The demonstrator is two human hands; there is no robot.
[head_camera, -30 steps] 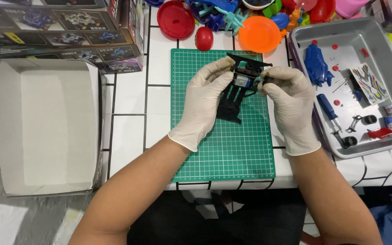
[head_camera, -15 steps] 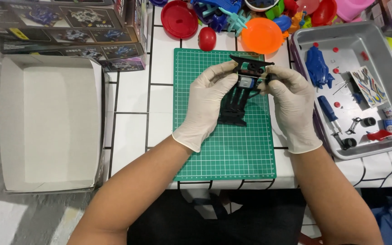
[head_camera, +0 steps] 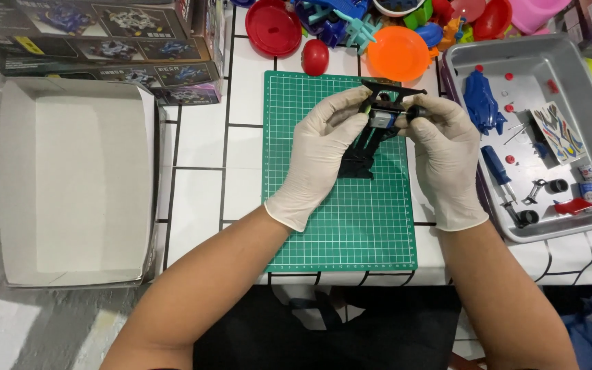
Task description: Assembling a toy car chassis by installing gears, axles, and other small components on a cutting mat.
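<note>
Item in hand: black toy car frame (head_camera: 368, 137), held over the green cutting mat (head_camera: 340, 226), its long end hanging down between the two palms.
Left hand (head_camera: 323, 147): gloved, fingers curled and gripping the frame's left side at its upper end.
Right hand (head_camera: 447, 147): gloved, fingertips pinched on a small black part (head_camera: 414, 112) at the frame's right side, beside the silver motor (head_camera: 382, 119).
Progress, as judged: frame carries a motor; no wheels or body shell show on it, so most of the build looks left to do.
Metal tray (head_camera: 584, 51), just right of the right-hand fingers: blue car shell (head_camera: 481, 103), blue-handled screwdriver (head_camera: 500, 171), sticker sheet (head_camera: 556, 130), small red caps, black wheels, a red piece; all loose, not yet fitted.
White cardboard box lid (head_camera: 70, 181), well left of the left-hand fingers: nothing inside.
Printed kit boxes (head_camera: 104, 41): stacked beyond the lid, closed; contents hidden.
Beyond the fingertips: red bowl (head_camera: 273, 27), orange bowl (head_camera: 397, 53), a heap of coloured plastic toys.
</note>
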